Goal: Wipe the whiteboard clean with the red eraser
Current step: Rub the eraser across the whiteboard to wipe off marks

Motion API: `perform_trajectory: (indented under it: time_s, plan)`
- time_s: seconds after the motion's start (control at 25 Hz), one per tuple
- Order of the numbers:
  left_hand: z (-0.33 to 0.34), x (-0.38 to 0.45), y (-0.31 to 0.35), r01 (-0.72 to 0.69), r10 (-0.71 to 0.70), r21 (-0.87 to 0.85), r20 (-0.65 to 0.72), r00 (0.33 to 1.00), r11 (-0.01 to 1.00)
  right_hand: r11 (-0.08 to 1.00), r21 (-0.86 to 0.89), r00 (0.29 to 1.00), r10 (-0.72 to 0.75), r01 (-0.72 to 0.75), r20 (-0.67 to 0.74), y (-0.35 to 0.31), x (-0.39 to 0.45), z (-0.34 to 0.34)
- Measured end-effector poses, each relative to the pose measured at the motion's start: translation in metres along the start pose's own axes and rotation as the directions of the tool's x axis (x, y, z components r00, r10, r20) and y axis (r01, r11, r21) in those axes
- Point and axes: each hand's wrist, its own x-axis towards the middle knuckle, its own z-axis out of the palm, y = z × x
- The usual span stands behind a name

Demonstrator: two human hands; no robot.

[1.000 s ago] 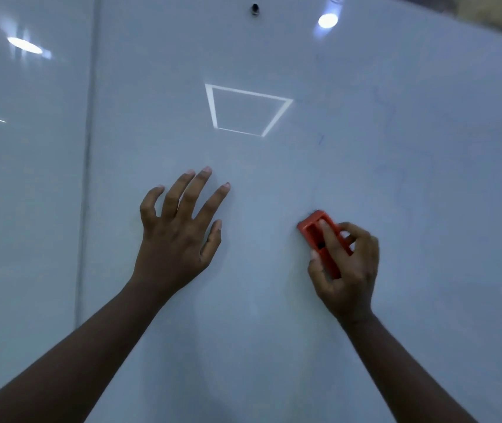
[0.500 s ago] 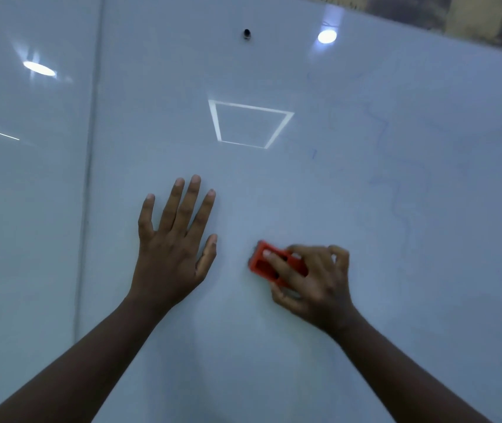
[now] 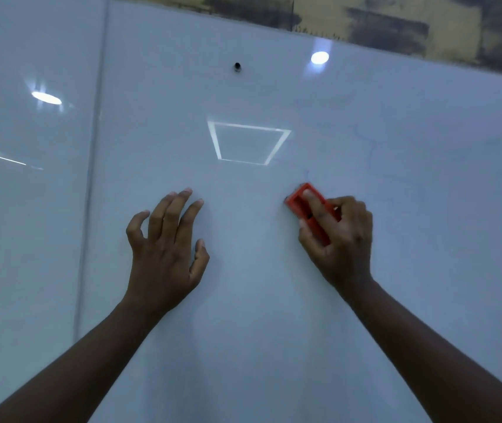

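A glossy whiteboard (image 3: 274,315) fills the view. My right hand (image 3: 340,239) grips the red eraser (image 3: 300,201) and holds it flat against the board, right of centre, with the index finger laid along its back. Faint blue pen marks (image 3: 369,145) remain above and to the right of the eraser. My left hand (image 3: 167,242) rests on the board to the left of the eraser, fingers spread and slightly bent, holding nothing.
A vertical seam (image 3: 92,178) splits the board into a left panel and the main panel. A small black fixing (image 3: 237,66) sits near the top. Ceiling lights reflect as a bright square (image 3: 248,143). A yellow and dark wall (image 3: 396,22) shows above the board's top edge.
My right hand swept the eraser left toward my left hand, then back right and up. My left hand stayed on the board, its fingers now more bent. The view tilted up.
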Motion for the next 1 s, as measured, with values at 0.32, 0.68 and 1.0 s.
perform_trajectory:
  time_s: [0.32,0.68,1.0]
  plan:
    - [0.003,0.121,-0.03,-0.055,0.055,0.097,0.009,0.998,0.994,0.841,0.173,0.826,-0.538,0.513,0.166,-0.056,-0.015,0.007]
    - [0.022,0.131,-0.032,-0.058,0.059,0.007,-0.037,0.998,0.998,0.998,-0.055,0.996,-0.044,0.04,-0.078,0.038,0.092,0.024]
    - [0.026,0.129,-0.03,-0.068,0.067,-0.003,-0.069,0.995,0.998,0.992,-0.003,0.982,0.125,-0.127,-0.144,-0.023,0.091,0.042]
